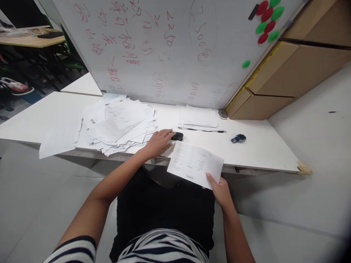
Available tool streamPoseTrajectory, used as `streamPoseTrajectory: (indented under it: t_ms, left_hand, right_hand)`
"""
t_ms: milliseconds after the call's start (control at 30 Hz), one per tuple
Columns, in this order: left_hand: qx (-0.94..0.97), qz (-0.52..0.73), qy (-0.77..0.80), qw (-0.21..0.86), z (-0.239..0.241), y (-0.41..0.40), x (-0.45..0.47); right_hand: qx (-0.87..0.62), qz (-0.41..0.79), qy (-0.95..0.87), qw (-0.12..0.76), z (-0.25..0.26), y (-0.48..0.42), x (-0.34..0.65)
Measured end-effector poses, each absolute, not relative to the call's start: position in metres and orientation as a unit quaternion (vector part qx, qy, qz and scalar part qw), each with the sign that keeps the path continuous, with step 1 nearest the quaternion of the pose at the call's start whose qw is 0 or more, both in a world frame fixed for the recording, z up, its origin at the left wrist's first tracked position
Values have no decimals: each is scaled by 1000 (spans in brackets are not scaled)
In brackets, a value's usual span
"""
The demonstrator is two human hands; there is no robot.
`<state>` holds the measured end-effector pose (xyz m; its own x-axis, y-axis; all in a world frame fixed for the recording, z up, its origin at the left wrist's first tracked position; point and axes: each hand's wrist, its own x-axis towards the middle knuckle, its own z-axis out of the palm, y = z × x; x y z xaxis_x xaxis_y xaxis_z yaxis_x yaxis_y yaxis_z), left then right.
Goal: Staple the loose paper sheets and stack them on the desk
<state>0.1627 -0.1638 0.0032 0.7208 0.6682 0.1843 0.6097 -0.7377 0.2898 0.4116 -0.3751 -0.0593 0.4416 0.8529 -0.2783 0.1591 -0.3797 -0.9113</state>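
My left hand (pixel 159 143) lies over the near-left end of a black stapler (pixel 178 136) on the table, its fingers along the far side and its thumb on the near side. Part of the stapler is hidden under it. My right hand (pixel 220 190) pinches the lower right corner of a printed paper sheet (pixel 196 162), thumb on top. The sheet is tilted over the table's front edge, its upper left corner close to the stapler. Whether it is one sheet or more I cannot tell.
A loose heap of printed papers (pixel 117 120) spreads left of my left hand. Farther back are a flatter paper stack (pixel 197 116), a thin black pen-like stick (pixel 203 130) and a dark blue watch-like item (pixel 238 138). A whiteboard (pixel 170 73) and cardboard boxes (pixel 274 69) stand behind.
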Motion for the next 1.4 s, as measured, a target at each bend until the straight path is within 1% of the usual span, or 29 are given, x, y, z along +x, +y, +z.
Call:
streamPoseTrajectory:
  t_ms: [67,167,233,300,500,733,1200,1400]
  left_hand:
    - [927,100,355,64,-2,-152,174]
    - [926,58,365,81,-9,-133,191]
    - [922,49,372,96,-11,-123,198]
    - [921,49,370,107,-12,-117,202]
    - [920,63,354,157,-8,-118,200]
    - [917,42,348,193,-1,-118,198]
    - [932,61,306,186,-9,-114,196]
    - [936,48,300,179,-11,-113,194]
  right_hand:
    - [-710,434,-280,478,-69,-391,417]
    - [-673,444,-189,560,-73,-403,420]
    - [-656,442,-162,590,-69,-403,422]
    - [-647,446,-153,600,-63,-398,423]
    - [-635,479,-159,585,-52,-377,425]
    - [-635,495,-176,566,-49,-365,418]
    - [-633,509,-169,559,-48,-356,407]
    - [-632,509,-169,560,-49,-355,406]
